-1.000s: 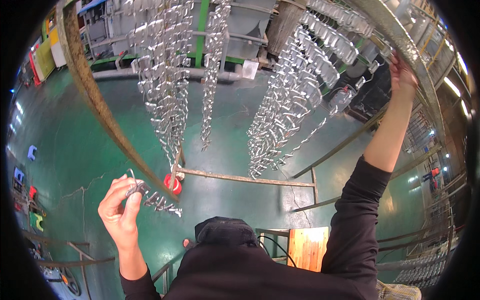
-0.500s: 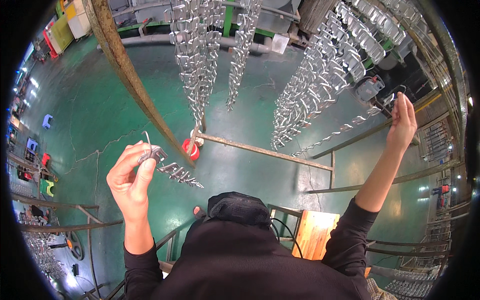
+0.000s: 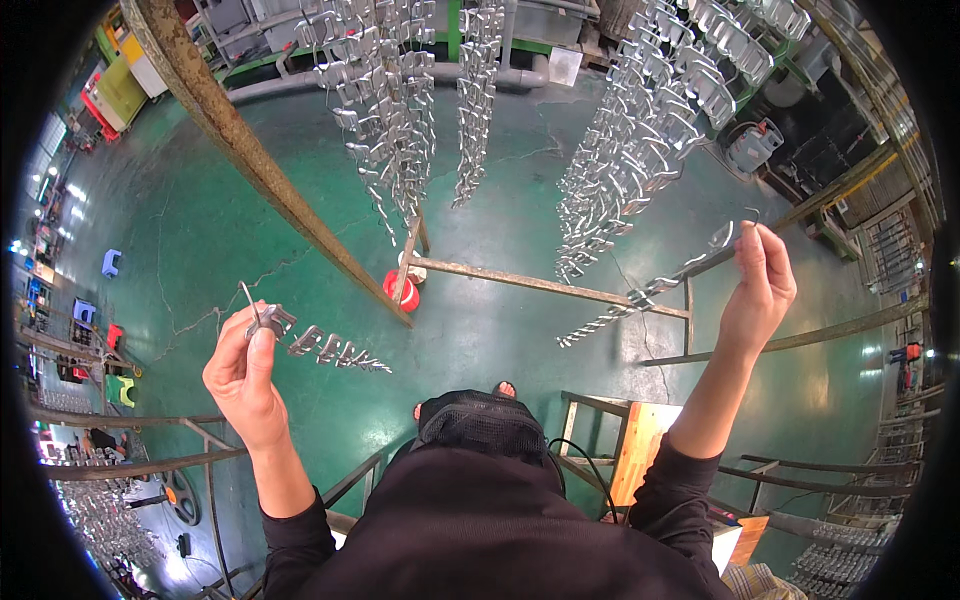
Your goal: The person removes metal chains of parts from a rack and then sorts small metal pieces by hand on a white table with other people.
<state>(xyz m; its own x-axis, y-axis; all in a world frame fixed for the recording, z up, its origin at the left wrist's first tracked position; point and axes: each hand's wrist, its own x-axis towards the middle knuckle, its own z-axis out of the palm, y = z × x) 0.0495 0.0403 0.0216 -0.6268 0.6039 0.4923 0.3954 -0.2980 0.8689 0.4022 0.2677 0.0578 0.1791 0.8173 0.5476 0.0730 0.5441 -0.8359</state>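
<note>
My left hand (image 3: 243,385) is closed, thumb against fingers, at the top of a string of bent metal parts (image 3: 328,348). A thin wire hook (image 3: 247,296) stands up from that grip, and the string hangs down toward the floor. Over on the right, my right hand (image 3: 762,292) pinches the upper end of a second string of shiny metal parts (image 3: 655,288); a small hook end shows above its fingertips. Between my hands and farther off, several similar strings (image 3: 625,140) hang in dense rows, with another cluster (image 3: 385,110) left of them.
A rusty metal post (image 3: 235,140) slants down on the left, joined near a low crossbar (image 3: 530,285). Beside it on the green floor is a red bucket (image 3: 402,292). A wooden board (image 3: 640,455) lies close to my right side; a gas cylinder (image 3: 753,147) stands at far right.
My right hand has come down and inward with its string, away from the right-hand frame. My left hand has shifted slightly left and down, still gripping its string. The whole view has shifted somewhat.
</note>
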